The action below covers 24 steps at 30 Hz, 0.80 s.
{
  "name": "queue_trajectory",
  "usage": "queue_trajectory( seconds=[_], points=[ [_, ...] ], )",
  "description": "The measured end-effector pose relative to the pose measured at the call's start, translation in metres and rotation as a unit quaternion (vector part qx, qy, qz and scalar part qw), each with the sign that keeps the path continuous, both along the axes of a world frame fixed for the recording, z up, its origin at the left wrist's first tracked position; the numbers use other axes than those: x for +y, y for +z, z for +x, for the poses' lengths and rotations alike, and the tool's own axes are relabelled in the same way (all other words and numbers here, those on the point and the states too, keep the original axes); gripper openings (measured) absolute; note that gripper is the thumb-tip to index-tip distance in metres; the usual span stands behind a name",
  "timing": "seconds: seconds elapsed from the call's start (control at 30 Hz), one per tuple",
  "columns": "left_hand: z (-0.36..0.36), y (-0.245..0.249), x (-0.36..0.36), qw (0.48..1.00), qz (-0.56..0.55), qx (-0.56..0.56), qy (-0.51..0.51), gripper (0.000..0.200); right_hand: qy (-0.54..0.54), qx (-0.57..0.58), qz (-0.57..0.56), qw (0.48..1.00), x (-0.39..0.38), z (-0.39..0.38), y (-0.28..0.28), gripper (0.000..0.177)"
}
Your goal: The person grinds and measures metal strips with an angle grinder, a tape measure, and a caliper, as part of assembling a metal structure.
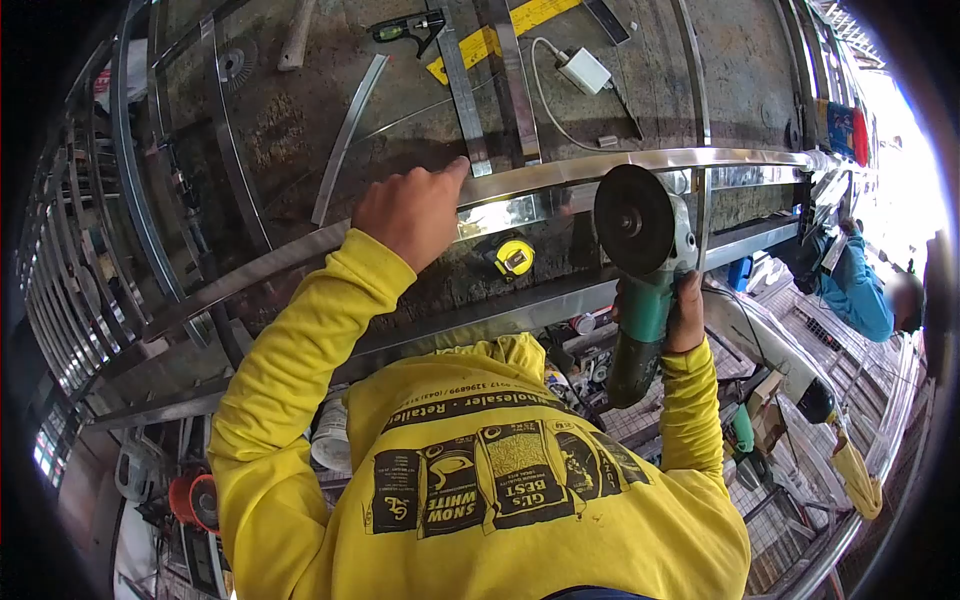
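Note:
My right hand [686,318] is wrapped around the green body of an angle grinder [641,305]. Its dark disc [633,220] faces up, close in front of a long shiny metal bar [590,170]. Farther left, my left hand [412,212] is closed over the same bar, with its fingers curled and partly hidden. One digit reaches toward the end of a flat metal strip [463,100]. Below the bar, between my hands, sits a yellow tape measure [512,257].
On the workbench [290,130] lie a yellow square [490,40], a white adapter with a cable [584,72], a green-and-black tool [405,28] and loose metal strips. Metal frames stand at the left. A person in a blue sleeve [858,290] is at the far right.

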<state>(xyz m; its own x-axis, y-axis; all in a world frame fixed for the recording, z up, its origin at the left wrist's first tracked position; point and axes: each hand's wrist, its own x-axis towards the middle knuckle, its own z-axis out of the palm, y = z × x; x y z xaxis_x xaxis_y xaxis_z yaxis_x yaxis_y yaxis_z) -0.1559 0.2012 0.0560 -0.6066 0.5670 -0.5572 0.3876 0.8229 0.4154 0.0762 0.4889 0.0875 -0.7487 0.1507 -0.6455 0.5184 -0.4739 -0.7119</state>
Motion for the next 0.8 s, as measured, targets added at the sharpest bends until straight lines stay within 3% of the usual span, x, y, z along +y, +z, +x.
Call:
queue_trajectory(
  seconds=[0.03, 0.13, 0.2, 0.37, 0.5, 0.6, 0.8],
  points=[
    [0.002, -0.001, 0.000, 1.000, -0.002, 0.006, 0.001, 0.055, -0.001, -0.007, -0.026, 1.000, -0.001, 0.003, -0.004, 0.080],
    [0.005, -0.002, -0.001, 1.000, -0.002, 0.015, 0.003, 0.054, 0.019, 0.013, 0.056, 0.998, -0.007, 0.002, -0.006, 0.075],
    [0.005, -0.004, -0.001, 1.000, 0.004, 0.010, 0.003, 0.053, 0.031, 0.020, 0.050, 0.998, -0.006, 0.001, -0.009, 0.074],
    [0.003, -0.002, -0.002, 1.000, 0.007, 0.007, -0.005, 0.050, 0.071, 0.027, 0.085, 0.994, 0.008, 0.004, -0.028, 0.081],
    [0.003, -0.006, -0.002, 1.000, 0.017, 0.004, -0.009, 0.049, 0.077, 0.011, 0.048, 0.996, -0.007, -0.019, -0.008, 0.085],
    [0.007, -0.011, -0.005, 0.996, 0.076, 0.052, 0.001, 0.016, 0.089, 0.020, 0.089, 0.992, -0.003, -0.019, -0.015, 0.089],
    [0.007, -0.011, -0.005, 0.997, 0.060, 0.047, -0.004, 0.015, 0.079, 0.008, 0.066, 0.995, -0.011, -0.027, -0.008, 0.093]
  ],
)
